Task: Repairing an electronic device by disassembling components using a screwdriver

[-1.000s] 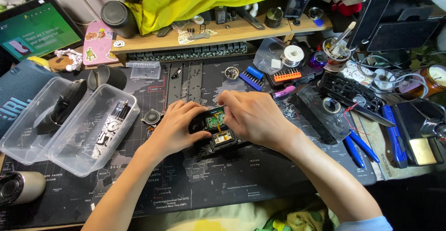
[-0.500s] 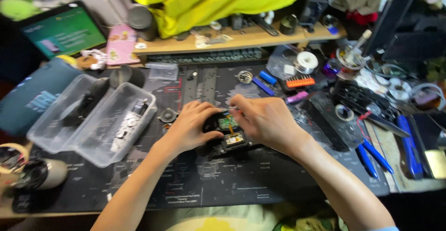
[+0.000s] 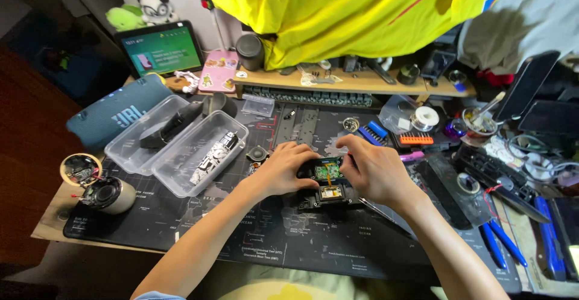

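Both hands hold a small black device [image 3: 325,185].
Left hand [image 3: 283,170] and right hand [image 3: 374,170] grip its sides; green board [image 3: 328,171] faces up.

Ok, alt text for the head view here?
Two bare hands, left hand and right hand, hold a small black opened device with a green circuit board on a dark desk mat. Two clear plastic trays lie to the left, blue-handled pliers to the right.

A small opened black device with a green circuit board [image 3: 326,182] is sitting mid-worktop between both hands; two clear plastic trays [image 3: 181,143] are lying to its left, blue-handled pliers [image 3: 500,243] far right, a wooden shelf [image 3: 356,83] behind.
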